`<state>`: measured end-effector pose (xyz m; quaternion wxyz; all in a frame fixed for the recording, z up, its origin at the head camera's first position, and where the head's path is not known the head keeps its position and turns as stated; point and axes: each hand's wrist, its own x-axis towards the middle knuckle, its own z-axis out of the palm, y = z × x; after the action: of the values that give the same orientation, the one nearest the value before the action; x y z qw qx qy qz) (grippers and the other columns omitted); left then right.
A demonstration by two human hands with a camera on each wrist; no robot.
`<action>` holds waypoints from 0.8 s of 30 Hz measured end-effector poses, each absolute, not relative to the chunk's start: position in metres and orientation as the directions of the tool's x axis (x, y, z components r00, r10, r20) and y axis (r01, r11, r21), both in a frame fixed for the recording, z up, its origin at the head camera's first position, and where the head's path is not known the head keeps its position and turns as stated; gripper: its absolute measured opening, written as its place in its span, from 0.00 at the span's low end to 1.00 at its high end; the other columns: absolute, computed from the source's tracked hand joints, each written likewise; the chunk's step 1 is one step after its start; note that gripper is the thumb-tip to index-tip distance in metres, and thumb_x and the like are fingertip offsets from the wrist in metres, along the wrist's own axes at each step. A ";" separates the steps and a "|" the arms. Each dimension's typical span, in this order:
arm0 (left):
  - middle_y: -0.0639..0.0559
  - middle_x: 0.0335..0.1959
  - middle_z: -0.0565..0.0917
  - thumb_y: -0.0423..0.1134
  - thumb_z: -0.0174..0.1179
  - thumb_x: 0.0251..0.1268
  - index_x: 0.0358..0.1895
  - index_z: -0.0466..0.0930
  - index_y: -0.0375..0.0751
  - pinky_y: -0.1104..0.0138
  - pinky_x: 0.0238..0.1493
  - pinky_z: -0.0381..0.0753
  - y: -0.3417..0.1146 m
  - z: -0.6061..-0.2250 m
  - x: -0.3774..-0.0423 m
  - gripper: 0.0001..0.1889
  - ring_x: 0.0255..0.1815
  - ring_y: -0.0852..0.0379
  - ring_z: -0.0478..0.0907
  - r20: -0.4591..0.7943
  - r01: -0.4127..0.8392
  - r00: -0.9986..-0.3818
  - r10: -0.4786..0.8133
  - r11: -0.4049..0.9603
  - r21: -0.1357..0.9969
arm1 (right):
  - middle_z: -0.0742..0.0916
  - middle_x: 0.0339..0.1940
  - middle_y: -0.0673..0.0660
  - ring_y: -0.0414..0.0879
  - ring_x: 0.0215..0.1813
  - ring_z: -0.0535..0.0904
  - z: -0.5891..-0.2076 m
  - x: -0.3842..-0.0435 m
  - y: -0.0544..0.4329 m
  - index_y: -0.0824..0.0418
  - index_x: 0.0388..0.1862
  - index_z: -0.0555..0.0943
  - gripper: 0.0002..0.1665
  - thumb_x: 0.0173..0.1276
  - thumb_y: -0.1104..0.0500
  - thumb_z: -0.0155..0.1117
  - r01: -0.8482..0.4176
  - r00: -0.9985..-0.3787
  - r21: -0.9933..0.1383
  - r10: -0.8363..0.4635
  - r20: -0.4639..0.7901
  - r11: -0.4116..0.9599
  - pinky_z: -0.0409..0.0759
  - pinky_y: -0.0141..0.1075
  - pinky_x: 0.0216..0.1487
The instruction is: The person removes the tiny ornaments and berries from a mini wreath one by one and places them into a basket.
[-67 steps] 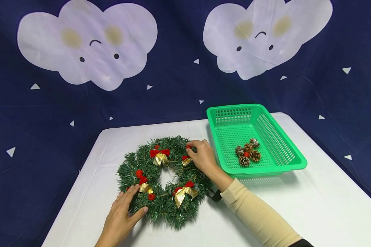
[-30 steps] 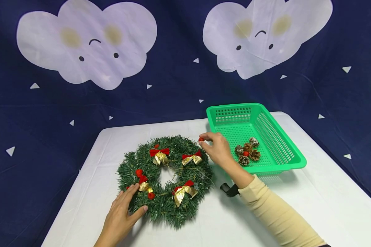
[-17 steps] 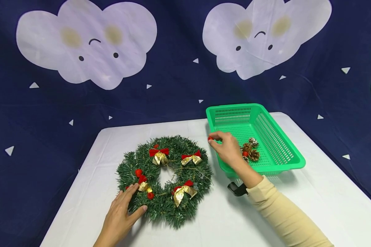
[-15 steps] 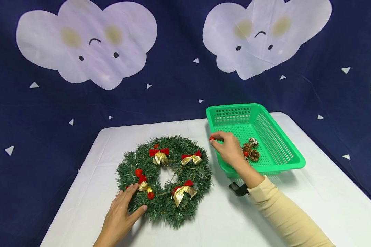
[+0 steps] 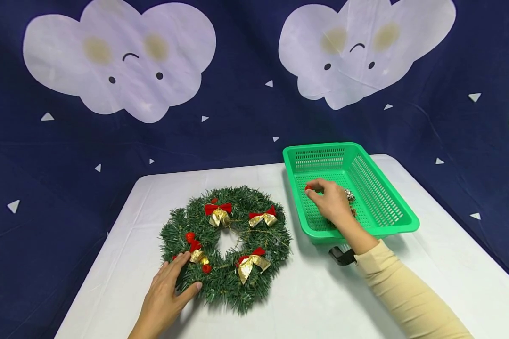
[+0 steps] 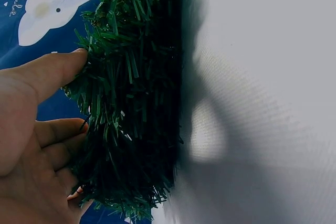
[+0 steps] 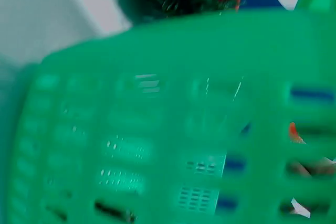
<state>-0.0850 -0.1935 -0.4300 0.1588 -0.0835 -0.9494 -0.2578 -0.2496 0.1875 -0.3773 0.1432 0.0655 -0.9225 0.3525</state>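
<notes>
A green tinsel wreath (image 5: 237, 288) with red-and-gold bows and small red balls lies flat on the white table. My left hand (image 5: 167, 288) rests on its lower left edge, thumb and fingers spread; the left wrist view has the thumb (image 6: 58, 72) and fingertips touching the green strands. Over the left part of the green basket (image 5: 365, 231), my right hand (image 5: 332, 201) pinches a small red ball (image 5: 308, 187) between thumb and fingertips. Pine cones (image 5: 348, 194) in the basket are mostly hidden behind that hand. The basket wall (image 7: 173, 45) fills the blurred right wrist view.
A dark blue cloth (image 5: 237, 136) with white clouds hangs behind the table (image 5: 182, 186). The basket's raised rim stands right of the wreath. A black wrist mount (image 5: 341, 255) sits under the right forearm, near the basket's front side.
My right hand has lifted the red ball from the wreath's upper right and carried it right, over the basket. The bow it covered there now shows fully. My left hand stays in place.
</notes>
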 end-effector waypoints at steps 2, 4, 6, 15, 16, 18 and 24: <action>0.37 0.63 0.74 0.47 0.71 0.48 0.66 0.68 0.40 0.44 0.64 0.62 -0.194 -0.430 -0.085 0.39 0.64 0.38 0.70 0.349 0.244 -0.934 0.078 0.852 0.462 | 0.88 0.45 0.58 0.57 0.48 0.82 -0.378 -0.251 0.193 0.56 0.49 0.82 0.16 0.67 0.51 0.61 -0.207 -0.954 -0.625 -0.013 0.300 0.753 0.79 0.50 0.44; 0.37 0.63 0.74 0.47 0.71 0.48 0.66 0.69 0.40 0.45 0.64 0.62 -0.194 -0.431 -0.084 0.39 0.64 0.38 0.70 0.355 0.249 -0.932 0.080 0.853 0.460 | 0.88 0.44 0.58 0.57 0.47 0.82 -0.379 -0.252 0.198 0.57 0.50 0.82 0.16 0.67 0.51 0.61 -0.194 -0.957 -0.615 -0.010 0.290 0.764 0.79 0.50 0.42; 0.37 0.63 0.75 0.47 0.71 0.48 0.66 0.69 0.40 0.46 0.64 0.62 -0.194 -0.431 -0.084 0.39 0.64 0.38 0.70 0.362 0.254 -0.928 0.082 0.853 0.456 | 0.88 0.44 0.59 0.57 0.45 0.83 -0.379 -0.253 0.203 0.58 0.50 0.82 0.17 0.67 0.52 0.61 -0.184 -0.961 -0.611 -0.011 0.276 0.770 0.79 0.50 0.42; 0.37 0.63 0.75 0.48 0.71 0.48 0.66 0.69 0.40 0.45 0.64 0.62 -0.194 -0.431 -0.085 0.39 0.64 0.38 0.71 0.346 0.244 -0.935 0.081 0.855 0.458 | 0.87 0.46 0.62 0.56 0.44 0.83 -0.381 -0.263 0.226 0.59 0.50 0.81 0.16 0.68 0.53 0.60 -0.124 -0.987 -0.621 -0.034 0.155 0.774 0.80 0.44 0.38; 0.38 0.63 0.74 0.48 0.71 0.48 0.66 0.69 0.40 0.46 0.64 0.62 -0.194 -0.431 -0.085 0.39 0.64 0.39 0.71 0.343 0.242 -0.936 0.081 0.855 0.458 | 0.87 0.46 0.62 0.55 0.43 0.83 -0.382 -0.264 0.228 0.59 0.50 0.81 0.16 0.67 0.53 0.60 -0.122 -0.988 -0.617 -0.036 0.150 0.777 0.80 0.42 0.37; 0.38 0.63 0.74 0.48 0.71 0.48 0.66 0.69 0.40 0.46 0.65 0.62 -0.194 -0.431 -0.085 0.39 0.64 0.39 0.71 0.338 0.240 -0.938 0.081 0.856 0.458 | 0.87 0.46 0.63 0.54 0.42 0.83 -0.382 -0.264 0.231 0.59 0.50 0.82 0.16 0.67 0.54 0.60 -0.115 -0.990 -0.615 -0.037 0.137 0.780 0.79 0.40 0.35; 0.38 0.64 0.74 0.49 0.70 0.49 0.66 0.68 0.41 0.45 0.65 0.62 -0.194 -0.430 -0.086 0.39 0.65 0.39 0.70 0.328 0.234 -0.941 0.079 0.853 0.466 | 0.87 0.47 0.63 0.55 0.44 0.83 -0.383 -0.266 0.243 0.61 0.51 0.81 0.17 0.68 0.54 0.59 -0.105 -0.993 -0.604 -0.054 0.102 0.790 0.78 0.37 0.33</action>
<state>-0.0859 -0.1941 -0.4298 0.1502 -0.0824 -0.9508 -0.2581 -0.2657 0.2427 -0.3827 0.0397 0.0419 -0.9453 0.3211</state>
